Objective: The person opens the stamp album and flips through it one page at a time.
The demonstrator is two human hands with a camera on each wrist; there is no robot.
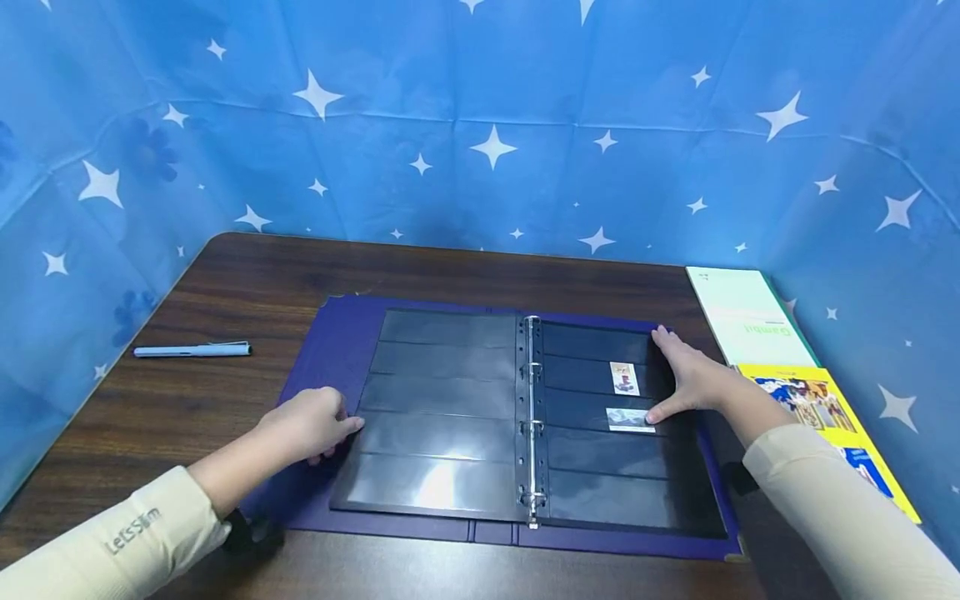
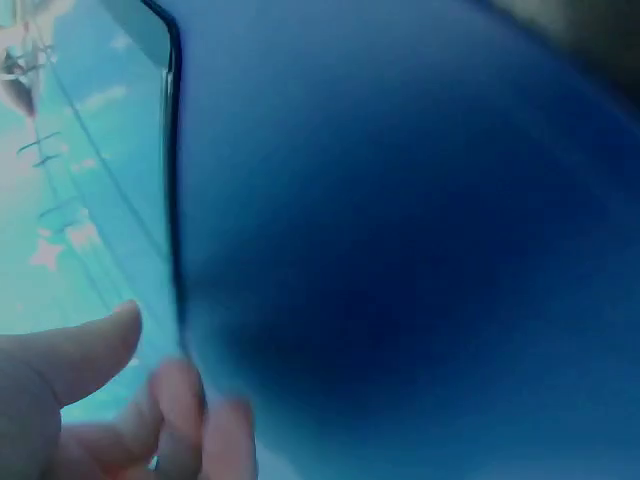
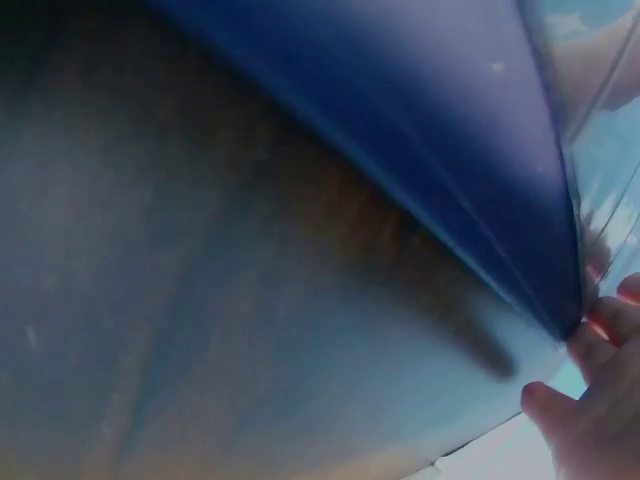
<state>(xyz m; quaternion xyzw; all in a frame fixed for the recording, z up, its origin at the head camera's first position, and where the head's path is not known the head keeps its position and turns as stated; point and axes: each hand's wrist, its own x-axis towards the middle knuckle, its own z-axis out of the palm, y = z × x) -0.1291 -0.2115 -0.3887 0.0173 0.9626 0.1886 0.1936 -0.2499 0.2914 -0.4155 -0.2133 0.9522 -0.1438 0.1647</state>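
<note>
We are pinching the left page edge of the open dark-blue ring binder (image 1: 341, 350) with curled left-hand fingers (image 1: 347, 423), while our right hand (image 1: 693, 379) is pressing straight fingers on its right black pocket page (image 1: 600, 467)

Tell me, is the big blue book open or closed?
Open. The blue binder lies flat on the table, black pocket pages spread either side of its metal rings, with two small cards showing.
</note>
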